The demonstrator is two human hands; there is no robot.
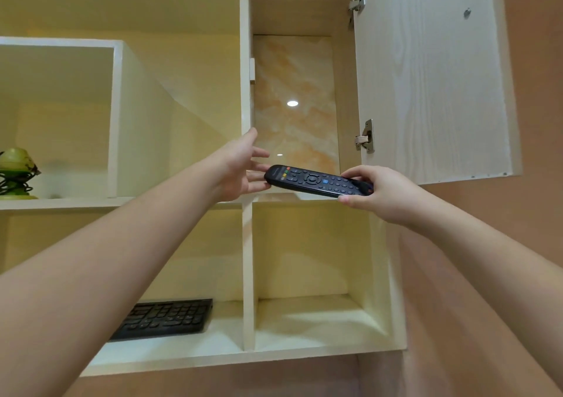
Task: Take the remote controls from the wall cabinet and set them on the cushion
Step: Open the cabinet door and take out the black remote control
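A black remote control (313, 180) with coloured buttons lies level in front of the open upper compartment of the wall cabinet (247, 98). My right hand (377, 194) grips its right end, thumb underneath and fingers curled over the top. My left hand (240, 168) is spread, fingers straight, its fingertips at the remote's left end by the centre divider. No other remote shows, and the cushion is out of view.
The cabinet door (432, 76) stands swung open to the right on two hinges. A black keyboard (166, 319) lies on the lower left shelf. A green ornament (16, 172) stands on the left middle shelf. The lower right compartment (310, 274) holds nothing visible.
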